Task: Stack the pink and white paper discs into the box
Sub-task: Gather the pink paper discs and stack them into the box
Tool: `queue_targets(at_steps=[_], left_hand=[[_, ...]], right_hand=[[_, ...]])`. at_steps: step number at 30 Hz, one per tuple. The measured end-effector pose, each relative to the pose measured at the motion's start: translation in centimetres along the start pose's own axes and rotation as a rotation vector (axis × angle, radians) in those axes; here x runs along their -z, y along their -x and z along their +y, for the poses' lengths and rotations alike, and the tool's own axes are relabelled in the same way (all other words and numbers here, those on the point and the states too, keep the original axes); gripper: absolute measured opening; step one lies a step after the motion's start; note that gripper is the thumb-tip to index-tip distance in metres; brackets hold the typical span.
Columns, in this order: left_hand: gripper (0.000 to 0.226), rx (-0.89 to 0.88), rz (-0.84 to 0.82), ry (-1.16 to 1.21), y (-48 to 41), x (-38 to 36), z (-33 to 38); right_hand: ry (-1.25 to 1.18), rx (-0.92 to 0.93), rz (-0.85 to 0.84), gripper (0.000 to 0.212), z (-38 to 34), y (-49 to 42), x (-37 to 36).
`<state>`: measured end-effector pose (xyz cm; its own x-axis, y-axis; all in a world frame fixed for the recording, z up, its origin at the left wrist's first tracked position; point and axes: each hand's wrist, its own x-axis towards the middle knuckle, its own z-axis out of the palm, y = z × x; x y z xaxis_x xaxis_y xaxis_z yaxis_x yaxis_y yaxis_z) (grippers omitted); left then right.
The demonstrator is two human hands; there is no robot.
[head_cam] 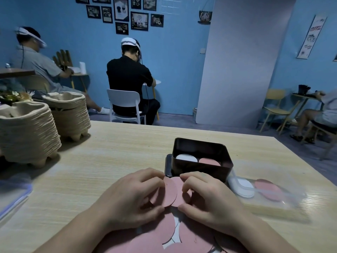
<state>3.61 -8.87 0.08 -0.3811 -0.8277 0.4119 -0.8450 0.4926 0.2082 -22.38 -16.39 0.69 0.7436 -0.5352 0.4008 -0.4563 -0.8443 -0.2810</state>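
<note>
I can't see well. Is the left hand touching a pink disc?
Touching. In the head view, fingers of the left hand pinch the pink disc by its edge.

One wide-angle view from the person's head looks forward and down, very near the left hand (133,194) and right hand (209,196), which pinch pink discs (170,193) low in the middle of the frame. Just beyond that grip stands the box (200,148). Farther beyond, the table (109,152) and the room recede. The frame's edges seem bent by the lens.
</note>
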Motion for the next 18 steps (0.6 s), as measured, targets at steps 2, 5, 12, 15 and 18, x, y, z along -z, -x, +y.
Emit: queue_targets(at_steps=[2,5,12,15,18], left_hand=[[0.043,-0.006,0.025,-0.014,-0.1,-0.2,0.1],[0.048,-0.029,0.056,-0.002,-0.4,-0.4,0.4],[0.053,-0.109,0.091,0.010,-0.5,-0.8,0.6],[0.055,-0.117,0.096,0.016,-0.6,-1.1,0.4],[0.052,-0.133,0.129,0.021,-0.6,-1.1,0.6]], right_hand=[[0.001,0.047,0.046,0.027,-0.1,-0.1,0.1],[-0.001,0.132,0.100,0.027,-0.4,-0.3,-0.2],[-0.015,0.268,0.132,0.033,0.1,-0.6,-0.8],[-0.027,0.276,0.130,0.032,0.3,-0.6,-0.9],[-0.017,0.283,0.108,0.032,0.4,-0.6,-0.9]])
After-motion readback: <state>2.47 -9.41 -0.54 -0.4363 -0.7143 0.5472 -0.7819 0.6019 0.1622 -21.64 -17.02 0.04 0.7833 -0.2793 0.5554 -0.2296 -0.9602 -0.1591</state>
